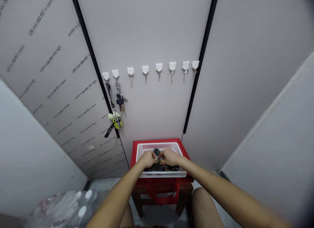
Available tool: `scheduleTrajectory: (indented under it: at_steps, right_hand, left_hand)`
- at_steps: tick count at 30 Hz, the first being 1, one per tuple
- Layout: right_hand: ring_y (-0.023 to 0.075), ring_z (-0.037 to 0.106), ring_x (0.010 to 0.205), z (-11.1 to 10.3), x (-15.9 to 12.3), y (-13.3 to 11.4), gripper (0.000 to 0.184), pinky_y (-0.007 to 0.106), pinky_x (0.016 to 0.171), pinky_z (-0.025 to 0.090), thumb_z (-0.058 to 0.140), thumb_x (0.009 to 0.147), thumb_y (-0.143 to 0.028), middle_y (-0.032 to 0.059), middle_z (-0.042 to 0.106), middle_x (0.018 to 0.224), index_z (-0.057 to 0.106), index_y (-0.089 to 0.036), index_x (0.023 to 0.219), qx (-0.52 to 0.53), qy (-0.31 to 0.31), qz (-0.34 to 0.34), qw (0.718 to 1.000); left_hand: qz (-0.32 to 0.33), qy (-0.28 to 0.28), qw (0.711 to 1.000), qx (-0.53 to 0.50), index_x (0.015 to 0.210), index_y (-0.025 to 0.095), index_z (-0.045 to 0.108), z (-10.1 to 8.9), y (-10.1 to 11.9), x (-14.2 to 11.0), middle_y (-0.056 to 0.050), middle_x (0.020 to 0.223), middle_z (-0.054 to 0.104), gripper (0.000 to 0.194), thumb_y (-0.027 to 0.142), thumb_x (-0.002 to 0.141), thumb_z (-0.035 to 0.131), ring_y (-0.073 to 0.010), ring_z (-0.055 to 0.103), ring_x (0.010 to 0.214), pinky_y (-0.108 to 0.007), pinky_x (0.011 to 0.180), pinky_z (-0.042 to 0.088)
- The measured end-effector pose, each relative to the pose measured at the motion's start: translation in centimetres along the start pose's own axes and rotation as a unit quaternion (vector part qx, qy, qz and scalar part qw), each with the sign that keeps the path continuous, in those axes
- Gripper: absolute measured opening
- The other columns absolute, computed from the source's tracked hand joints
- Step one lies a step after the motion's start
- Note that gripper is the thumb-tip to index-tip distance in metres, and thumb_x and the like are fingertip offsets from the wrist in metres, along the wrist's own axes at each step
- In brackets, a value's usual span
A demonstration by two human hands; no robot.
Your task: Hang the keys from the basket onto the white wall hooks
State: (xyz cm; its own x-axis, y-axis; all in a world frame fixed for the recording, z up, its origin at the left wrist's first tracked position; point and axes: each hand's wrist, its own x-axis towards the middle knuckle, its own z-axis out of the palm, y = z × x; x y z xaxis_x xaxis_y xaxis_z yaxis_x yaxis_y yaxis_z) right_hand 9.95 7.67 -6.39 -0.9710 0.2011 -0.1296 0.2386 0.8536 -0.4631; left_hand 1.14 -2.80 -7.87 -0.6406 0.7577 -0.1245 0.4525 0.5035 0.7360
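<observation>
Over a white plastic basket (pixel 183 173), my left hand (pixel 148 159) and my right hand (pixel 169 157) meet with fingers pinched around a small bunch of keys (pixel 156 152). Its dark key head points away from me and a brass-coloured part glints between the fingertips; the rest is covered by my fingers. Dark, tangled small items (pixel 163 168) lie in the near part of the basket under my hands. On the wall, a key bunch (pixel 119 99) hangs from the second hook, and a black strap with a yellow-green charm (pixel 117 122) hangs beside it at the leftmost hook.
White adhesive hooks (pixel 159 67) run in a row across the wall panel. The basket rests on a red bag (pixel 183 148) atop a wooden stool (pixel 138 201). Wrapped plastic bottles (pixel 82 211) stand at the lower left. Side walls close in on both sides.
</observation>
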Motion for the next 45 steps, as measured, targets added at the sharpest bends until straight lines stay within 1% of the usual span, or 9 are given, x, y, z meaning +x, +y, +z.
scheduleTrajectory:
  at_steps: [7,13,20,26,35,38,40,43,45]
  right_hand:
    - [0.0053,0.04,0.051,-1.7,0.1,-1.2,0.016,0.018,0.051,0.031,0.045,0.06,-0.023,-0.0033,0.048,0.058,0.05,-0.013,0.072,0.335,-0.003,-0.083,0.939]
    - [0.0048,0.038,0.049,-3.2,0.1,-3.2,0.013,0.018,0.051,0.031,0.049,0.06,-0.025,-0.0041,0.046,0.055,0.048,-0.013,0.065,0.38,0.046,-0.076,0.921]
    - [0.007,0.045,0.06,-4.0,0.1,-5.1,0.021,0.02,0.06,0.034,0.049,0.061,-0.032,-0.0007,0.051,0.065,0.049,-0.013,0.07,0.452,0.049,-0.103,0.885]
    - [0.0042,0.039,0.046,-6.2,0.2,-5.3,0.023,0.018,0.049,0.032,0.05,0.059,-0.034,-0.0033,0.047,0.054,0.049,-0.012,0.067,0.447,0.065,-0.076,0.889]
    - [0.0054,0.039,0.045,-10.3,1.2,-7.7,0.014,0.02,0.047,0.031,0.048,0.057,-0.026,-0.0035,0.045,0.049,0.048,-0.012,0.056,0.339,0.228,-0.071,0.91]
    - [0.0056,0.039,0.046,-11.4,1.8,-9.0,0.012,0.02,0.047,0.032,0.048,0.057,-0.025,-0.0037,0.046,0.049,0.048,-0.013,0.057,0.355,0.241,-0.094,0.898]
    - [0.0051,0.039,0.045,-12.0,2.1,-9.9,0.012,0.019,0.046,0.031,0.048,0.056,-0.024,-0.0041,0.045,0.048,0.048,-0.013,0.057,0.354,0.24,-0.113,0.897]
    - [0.0043,0.038,0.045,-12.9,2.5,-11.2,0.011,0.018,0.046,0.031,0.049,0.056,-0.023,-0.0045,0.046,0.048,0.049,-0.012,0.056,0.362,0.258,-0.127,0.887]
    - [0.0037,0.039,0.045,-13.7,3.0,-11.8,0.011,0.018,0.046,0.032,0.051,0.055,-0.023,-0.0045,0.046,0.049,0.05,-0.012,0.056,0.373,0.28,-0.132,0.875]
  left_hand:
    - [0.065,0.028,0.958,-0.278,0.057,0.014,0.043,-5.0,3.0,-0.1,0.007,0.045,0.043,0.012,0.012,0.05,0.053,-0.0043,0.039,0.042,-0.017,0.046,0.031]
    - [0.087,0.04,0.925,-0.368,0.06,0.013,0.044,-7.7,5.3,-0.9,0.005,0.048,0.047,0.019,0.017,0.047,0.058,-0.0051,0.044,0.046,-0.019,0.049,0.033]
    - [0.131,0.125,0.891,-0.417,0.06,0.013,0.044,-9.8,7.0,-1.0,0.006,0.048,0.047,0.018,0.015,0.048,0.057,-0.0034,0.043,0.046,-0.017,0.05,0.033]
    - [0.142,0.175,0.871,-0.437,0.067,0.014,0.043,-12.2,6.5,-0.7,0.005,0.051,0.051,0.021,0.018,0.05,0.056,-0.005,0.047,0.048,-0.018,0.052,0.035]
    - [0.123,0.204,0.894,-0.379,0.074,0.014,0.045,-12.9,4.7,-0.9,0.004,0.054,0.049,0.023,0.019,0.053,0.053,-0.0056,0.045,0.05,-0.019,0.054,0.036]
    - [0.163,0.245,0.915,-0.277,0.075,0.014,0.05,-13.0,5.4,-1.1,-0.001,0.073,0.053,0.024,0.019,0.052,0.053,-0.0079,0.047,0.063,-0.021,0.061,0.036]
    - [0.207,0.219,0.925,-0.23,0.075,0.015,0.053,-13.2,6.3,-1.2,-0.002,0.08,0.054,0.021,0.022,0.055,0.051,-0.0095,0.047,0.07,-0.021,0.065,0.035]
    - [0.229,0.168,0.933,-0.22,0.064,0.013,0.055,-13.8,8.0,-1.0,0.0,0.062,0.054,0.017,0.026,0.061,0.045,-0.0085,0.047,0.06,-0.02,0.06,0.036]
    - [0.224,0.197,0.928,-0.224,0.059,0.012,0.054,-14.6,8.9,-0.6,0.002,0.052,0.05,0.017,0.026,0.06,0.044,-0.007,0.044,0.052,-0.019,0.054,0.035]
